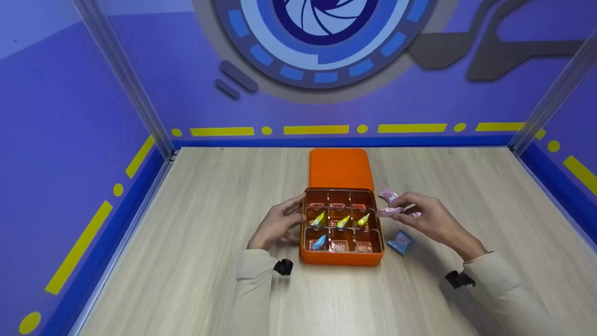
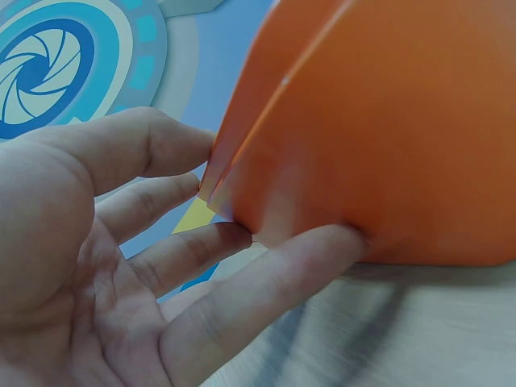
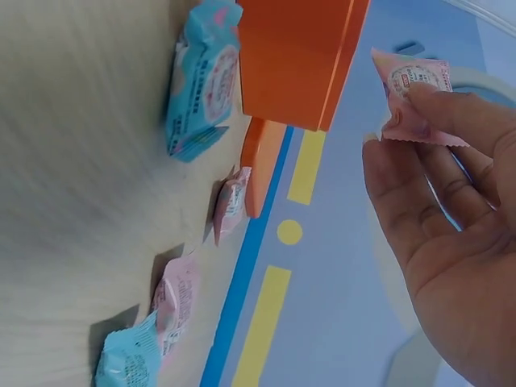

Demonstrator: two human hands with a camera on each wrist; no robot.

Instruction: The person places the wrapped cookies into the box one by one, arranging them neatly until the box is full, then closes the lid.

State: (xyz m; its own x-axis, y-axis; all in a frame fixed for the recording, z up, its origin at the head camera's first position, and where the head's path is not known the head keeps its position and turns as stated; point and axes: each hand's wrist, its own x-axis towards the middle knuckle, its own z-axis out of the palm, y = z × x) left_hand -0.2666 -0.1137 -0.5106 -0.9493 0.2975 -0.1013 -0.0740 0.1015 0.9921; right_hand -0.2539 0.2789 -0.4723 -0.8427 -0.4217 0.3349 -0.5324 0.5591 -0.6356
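An orange box (image 1: 343, 259) with a clear divided insert stands on the table, its lid (image 1: 340, 168) folded back. Three yellow packets (image 1: 343, 221) stand in the middle row, one per compartment, and a blue packet (image 1: 319, 241) leans in the front-left compartment. The back row is empty. My left hand (image 1: 275, 224) touches the box's left side, fingertips spread along its outer wall (image 2: 387, 161). Just right of the box, my right hand (image 1: 433, 221) pinches a pink candy packet (image 3: 419, 85) between thumb and fingers, raised above the table.
Right of the box lie a blue packet (image 1: 400, 242) and a pink packet (image 1: 387, 194). Another pink packet (image 3: 176, 302) and a second blue packet (image 3: 127, 359) lie close together, mostly hidden by my right hand in the head view. Blue printed walls (image 1: 326, 112) enclose the table.
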